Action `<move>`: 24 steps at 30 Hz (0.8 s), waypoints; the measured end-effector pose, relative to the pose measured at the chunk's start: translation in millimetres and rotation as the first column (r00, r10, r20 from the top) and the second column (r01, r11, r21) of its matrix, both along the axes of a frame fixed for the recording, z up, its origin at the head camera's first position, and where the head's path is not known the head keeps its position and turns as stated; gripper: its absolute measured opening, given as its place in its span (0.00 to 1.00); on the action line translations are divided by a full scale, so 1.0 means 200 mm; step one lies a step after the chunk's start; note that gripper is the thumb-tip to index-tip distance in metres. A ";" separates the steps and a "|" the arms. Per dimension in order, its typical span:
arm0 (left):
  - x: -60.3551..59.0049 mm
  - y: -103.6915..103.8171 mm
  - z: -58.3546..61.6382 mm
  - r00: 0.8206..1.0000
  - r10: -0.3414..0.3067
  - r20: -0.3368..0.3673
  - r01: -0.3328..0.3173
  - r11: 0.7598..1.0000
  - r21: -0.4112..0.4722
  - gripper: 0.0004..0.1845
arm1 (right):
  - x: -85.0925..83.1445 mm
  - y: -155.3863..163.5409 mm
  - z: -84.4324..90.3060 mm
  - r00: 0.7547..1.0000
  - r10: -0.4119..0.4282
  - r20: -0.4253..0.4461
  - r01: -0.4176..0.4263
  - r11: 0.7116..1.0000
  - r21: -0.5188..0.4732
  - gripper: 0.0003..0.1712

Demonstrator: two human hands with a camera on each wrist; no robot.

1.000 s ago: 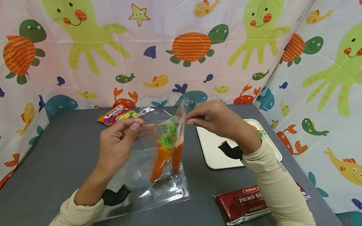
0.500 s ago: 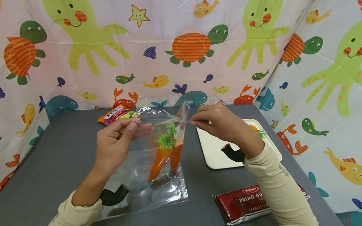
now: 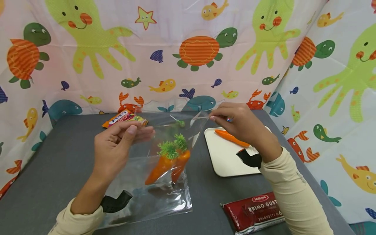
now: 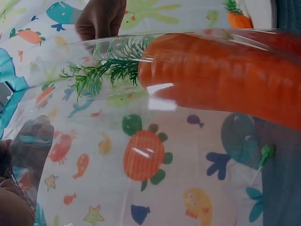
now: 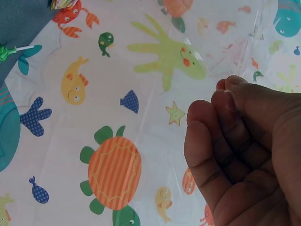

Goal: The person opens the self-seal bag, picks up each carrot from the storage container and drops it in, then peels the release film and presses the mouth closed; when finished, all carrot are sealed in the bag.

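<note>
The left hand (image 3: 117,143) pinches one side of the mouth of a clear plastic bag (image 3: 158,192) between thumb and fingers, and the right hand (image 3: 241,125) pinches the other side, so the opening is held apart above the table (image 3: 58,163). Inside the bag two orange carrots (image 3: 167,164) with green leafy tops lie slanted side by side, tips toward the person, and the bag's lower end rests on the table. Just right of the bag stands a pale tray (image 3: 223,160) with a third carrot (image 3: 232,138) lying on it, partly behind the right hand. A dark red packet of spaghetti (image 3: 252,212) lies near the front right, beside the right sleeve. Behind the left hand lies a colourful sweet packet (image 3: 123,118), and a small green-headed stick (image 3: 178,121) lies behind the bag. The tabletop is dark grey. Around it hangs a cloth (image 3: 188,52) printed with turtles, octopuses, fish and crabs.
</note>
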State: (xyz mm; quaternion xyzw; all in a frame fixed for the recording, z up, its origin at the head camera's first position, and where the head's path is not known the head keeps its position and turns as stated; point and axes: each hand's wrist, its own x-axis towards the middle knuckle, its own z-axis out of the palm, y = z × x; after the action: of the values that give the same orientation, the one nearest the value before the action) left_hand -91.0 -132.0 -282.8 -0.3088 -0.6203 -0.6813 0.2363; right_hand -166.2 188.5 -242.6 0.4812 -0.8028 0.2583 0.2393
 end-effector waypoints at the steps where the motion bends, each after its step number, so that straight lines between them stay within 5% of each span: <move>1: 0.00 0.00 0.00 1.000 0.000 0.004 0.000 1.000 0.003 0.09 | 0.00 0.01 0.00 1.000 -0.009 0.003 0.009 1.000 -0.005 0.08; 24: 0.02 -0.04 0.03 0.999 0.028 0.036 -0.029 0.999 0.013 0.09 | 0.01 0.19 -0.07 0.987 -0.159 0.017 0.159 0.987 -0.028 0.07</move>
State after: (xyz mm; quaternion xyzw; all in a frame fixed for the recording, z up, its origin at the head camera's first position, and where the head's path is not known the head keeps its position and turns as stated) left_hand -86.5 -140.1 -276.0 -0.2858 -0.6241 -0.6876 0.2368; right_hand -163.3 226.5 -256.1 0.4103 -0.8365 0.2536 0.2601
